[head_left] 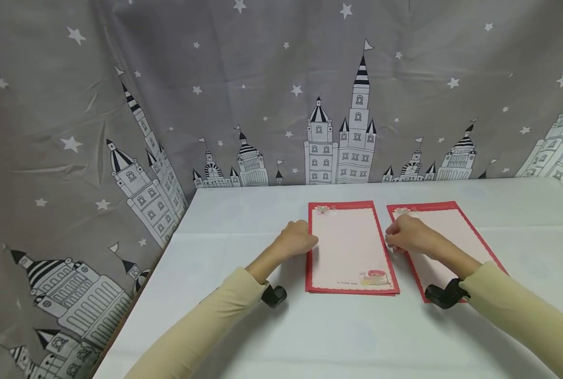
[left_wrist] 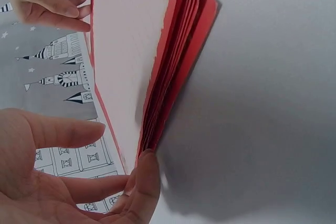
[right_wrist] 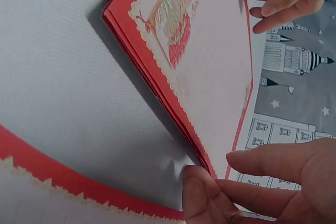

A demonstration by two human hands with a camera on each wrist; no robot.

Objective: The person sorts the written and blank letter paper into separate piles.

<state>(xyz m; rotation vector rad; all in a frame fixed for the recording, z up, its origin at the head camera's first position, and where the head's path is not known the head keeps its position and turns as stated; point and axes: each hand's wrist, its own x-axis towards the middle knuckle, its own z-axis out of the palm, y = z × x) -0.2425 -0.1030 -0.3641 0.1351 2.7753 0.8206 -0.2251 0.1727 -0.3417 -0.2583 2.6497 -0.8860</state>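
A stack of red-bordered letter paper (head_left: 345, 247) lies in the middle of the table, with pale pink centres and a small printed picture near the bottom corner. My left hand (head_left: 297, 239) is at its left edge, fingertips against the layered side and thumb raised apart from it in the left wrist view. Across from it, my right hand (head_left: 410, 234) has its fingertips right at the stack's right edge, thumb likewise apart. In the left wrist view the stacked edges (left_wrist: 176, 51) are slightly fanned out. A second red-bordered paper (head_left: 452, 239) lies partly under my right forearm.
A white cloth (head_left: 243, 326) covers the table. Behind and to the left hangs a grey curtain (head_left: 262, 68) printed with castles and stars. Black wrist straps with cameras sit at both sleeve cuffs, low over the table.
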